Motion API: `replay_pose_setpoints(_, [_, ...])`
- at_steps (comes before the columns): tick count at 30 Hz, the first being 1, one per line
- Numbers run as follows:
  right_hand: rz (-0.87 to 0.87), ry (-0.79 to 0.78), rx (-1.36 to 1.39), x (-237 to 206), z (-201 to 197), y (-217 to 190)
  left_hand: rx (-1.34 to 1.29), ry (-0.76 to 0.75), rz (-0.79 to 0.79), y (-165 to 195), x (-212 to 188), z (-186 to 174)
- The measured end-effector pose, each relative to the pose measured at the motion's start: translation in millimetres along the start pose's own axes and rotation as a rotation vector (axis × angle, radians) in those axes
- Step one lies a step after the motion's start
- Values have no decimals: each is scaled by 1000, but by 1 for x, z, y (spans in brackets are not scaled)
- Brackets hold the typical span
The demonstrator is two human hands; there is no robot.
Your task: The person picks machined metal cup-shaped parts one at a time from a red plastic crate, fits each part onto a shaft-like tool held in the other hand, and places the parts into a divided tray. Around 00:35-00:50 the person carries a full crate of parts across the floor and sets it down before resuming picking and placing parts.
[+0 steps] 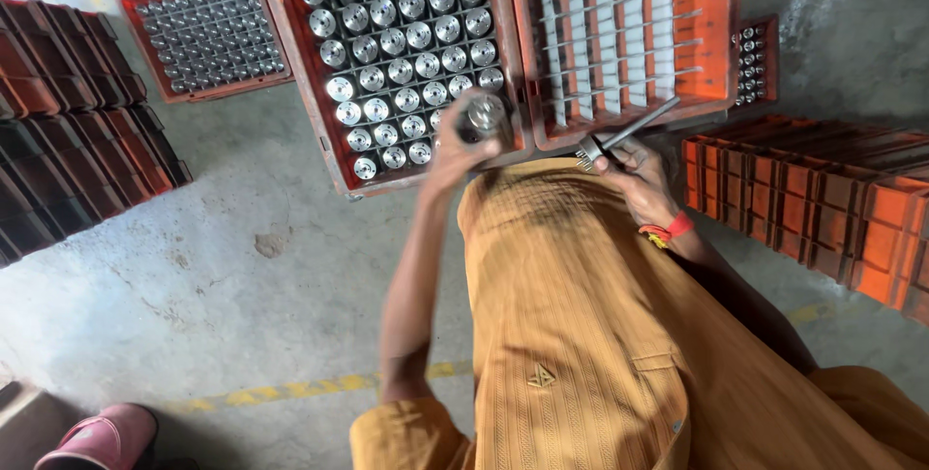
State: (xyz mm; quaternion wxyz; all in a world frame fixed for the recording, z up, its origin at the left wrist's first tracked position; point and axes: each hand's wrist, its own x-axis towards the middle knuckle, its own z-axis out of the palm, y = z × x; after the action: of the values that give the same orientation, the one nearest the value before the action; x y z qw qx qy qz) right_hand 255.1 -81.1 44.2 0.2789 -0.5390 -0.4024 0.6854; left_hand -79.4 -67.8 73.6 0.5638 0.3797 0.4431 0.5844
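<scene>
Head view, blurred left hand, metal part

Orange-red crate with black grid dividers, packed with shiny silver round parts. Neighbouring crate brighter orange, pale grey-white slats and thin silver rods across it. Smaller red tray of silver pieces, same black grid. Stacked empties: dark rust-red at one side, vivid orange at other. Mustard-orange garment, fine vertical ribbed stripe. Red-and-yellow wristband. Grey concrete floor, worn yellow painted line. Pink sandal in corner.
</scene>
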Motion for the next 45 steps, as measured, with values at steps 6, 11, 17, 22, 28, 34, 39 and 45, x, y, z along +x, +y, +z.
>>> replay_pose_setpoints(6, [-33, -88, -44, 17, 20, -31, 195, 355, -222, -34, -42, 73])
replay_pose_setpoints(11, [-78, -182, -34, 23, 32, -68, 622, 339, -309, -11, -61, 102])
replay_pose_setpoints(17, [-156, -292, -87, 30, 11, -83, 616, 404, -240, -17, -47, 152])
replay_pose_setpoints(22, [-302, -415, -359, 29, -27, -94, 435, 359, -205, -35, -43, 184])
replay_pose_setpoints(28, [-593, -661, -582, 38, -78, -113, 398, 269, -387, -52, -49, 219])
replay_pose_setpoints(34, [-369, -639, -408, 49, -101, -98, 432, 293, -400, -63, -49, 242])
replay_pose_setpoints(39, [-59, -612, -106, 63, -128, -62, 492, 258, -455, -60, -53, 254])
replay_pose_setpoints(45, [-317, -354, 224, 83, -163, -35, 827, 312, -468, -42, -52, 224])
